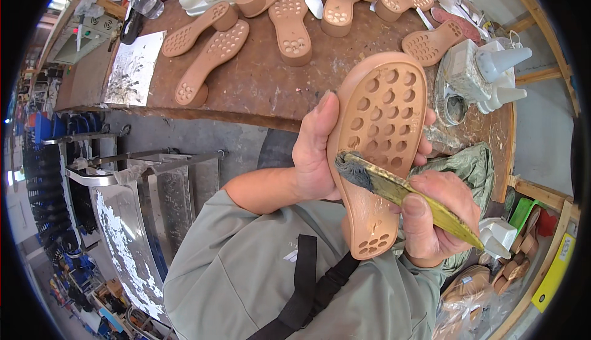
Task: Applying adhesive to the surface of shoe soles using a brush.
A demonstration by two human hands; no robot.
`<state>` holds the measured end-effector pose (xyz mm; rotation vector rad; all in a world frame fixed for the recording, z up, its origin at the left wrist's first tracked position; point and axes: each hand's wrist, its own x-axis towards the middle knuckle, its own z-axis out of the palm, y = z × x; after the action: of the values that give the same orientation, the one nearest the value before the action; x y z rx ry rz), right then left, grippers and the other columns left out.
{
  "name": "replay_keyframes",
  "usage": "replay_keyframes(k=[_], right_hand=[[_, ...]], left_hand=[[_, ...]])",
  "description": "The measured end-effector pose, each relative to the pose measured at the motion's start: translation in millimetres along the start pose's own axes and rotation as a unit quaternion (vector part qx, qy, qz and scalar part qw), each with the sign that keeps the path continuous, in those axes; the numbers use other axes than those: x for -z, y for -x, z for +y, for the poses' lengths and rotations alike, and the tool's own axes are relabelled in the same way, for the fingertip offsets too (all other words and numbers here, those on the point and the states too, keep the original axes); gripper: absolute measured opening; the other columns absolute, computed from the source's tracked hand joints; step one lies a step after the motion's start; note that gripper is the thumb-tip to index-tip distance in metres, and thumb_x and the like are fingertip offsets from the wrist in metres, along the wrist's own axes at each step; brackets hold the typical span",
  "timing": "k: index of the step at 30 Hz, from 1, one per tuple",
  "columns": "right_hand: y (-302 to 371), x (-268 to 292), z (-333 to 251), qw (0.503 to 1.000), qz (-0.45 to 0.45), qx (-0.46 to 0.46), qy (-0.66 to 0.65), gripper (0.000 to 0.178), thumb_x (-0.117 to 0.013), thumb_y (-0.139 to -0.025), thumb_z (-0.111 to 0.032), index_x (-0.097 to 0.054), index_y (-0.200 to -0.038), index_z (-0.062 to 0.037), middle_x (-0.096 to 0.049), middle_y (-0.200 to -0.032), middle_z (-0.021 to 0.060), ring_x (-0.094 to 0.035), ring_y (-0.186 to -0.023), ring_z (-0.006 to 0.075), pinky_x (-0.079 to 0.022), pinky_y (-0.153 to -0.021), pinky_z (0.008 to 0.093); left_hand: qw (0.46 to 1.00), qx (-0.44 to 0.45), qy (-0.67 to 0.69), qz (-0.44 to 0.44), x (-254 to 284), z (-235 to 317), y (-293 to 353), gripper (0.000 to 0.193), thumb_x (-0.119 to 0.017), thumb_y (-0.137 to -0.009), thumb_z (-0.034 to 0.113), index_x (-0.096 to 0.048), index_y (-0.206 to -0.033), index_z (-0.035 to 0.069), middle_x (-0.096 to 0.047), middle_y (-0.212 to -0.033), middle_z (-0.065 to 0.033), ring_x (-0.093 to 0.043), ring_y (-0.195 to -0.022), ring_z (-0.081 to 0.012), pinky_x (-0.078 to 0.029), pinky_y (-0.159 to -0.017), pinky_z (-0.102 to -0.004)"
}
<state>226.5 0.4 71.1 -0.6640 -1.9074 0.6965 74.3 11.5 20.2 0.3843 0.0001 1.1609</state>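
Note:
A tan shoe sole (pixel 380 128) is held up in front of my chest, its face with rows of round holes turned toward me. My left hand (pixel 316 149) grips it by the left edge, with fingertips showing past its right edge. In my right hand (pixel 440 214) is a brush (pixel 400 193) with a yellow-green handle, pinched between thumb and fingers. Its dark bristles touch the sole's left side near the narrow waist. Below that, the surface looks shiny around the small heel holes.
Several more tan soles (pixel 212 57) lie along the brown worktable (pixel 246 97). White nozzle bottles and an open pot (pixel 456 107) stand at its right end. A stained paper sheet (pixel 134 69) lies at left. A metal frame (pixel 148 217) stands left of me, bagged soles (pixel 465 297) lower right.

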Motion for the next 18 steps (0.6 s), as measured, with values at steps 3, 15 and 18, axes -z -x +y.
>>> replay_keyframes(k=[3,15,18], right_hand=[[3,5,2,1.0,-0.029,-0.001,-0.003,0.028,-0.07,-0.068,0.006,-0.059,-0.093,0.0074,-0.063,-0.067,0.0135,-0.061,-0.049,0.0227,-0.048,-0.043,0.0294],[13,23,15,0.998,-0.063,-0.024,-0.013,0.024,-0.07,-0.069,0.002,-0.06,-0.089,0.0076,-0.063,-0.065,0.0125,-0.059,-0.047,0.0204,-0.043,-0.041,0.0266],[31,46,16,0.963,0.069,-0.228,-0.123,0.02,-0.067,-0.075,0.001,-0.061,-0.092,0.0073,-0.063,-0.069,0.0111,-0.057,-0.05,0.0155,-0.043,-0.045,0.0242]], left_hand=[[0.999,0.011,-0.037,0.021,1,0,0,0.098,-0.034,-0.079,0.076,-0.018,-0.142,0.003,-0.031,-0.137,-0.0253,-0.048,-0.115,-0.0348,-0.042,-0.096,-0.0447],[0.998,-0.011,-0.039,0.056,14,-7,-5,0.089,-0.036,-0.083,0.069,-0.024,-0.14,0.002,-0.037,-0.133,-0.0268,-0.052,-0.11,-0.0354,-0.046,-0.093,-0.0443],[0.995,-0.019,-0.076,0.069,34,-2,-16,0.079,-0.032,-0.088,0.061,-0.029,-0.137,0.0,-0.047,-0.127,-0.0251,-0.059,-0.101,-0.0324,-0.05,-0.087,-0.0416]])
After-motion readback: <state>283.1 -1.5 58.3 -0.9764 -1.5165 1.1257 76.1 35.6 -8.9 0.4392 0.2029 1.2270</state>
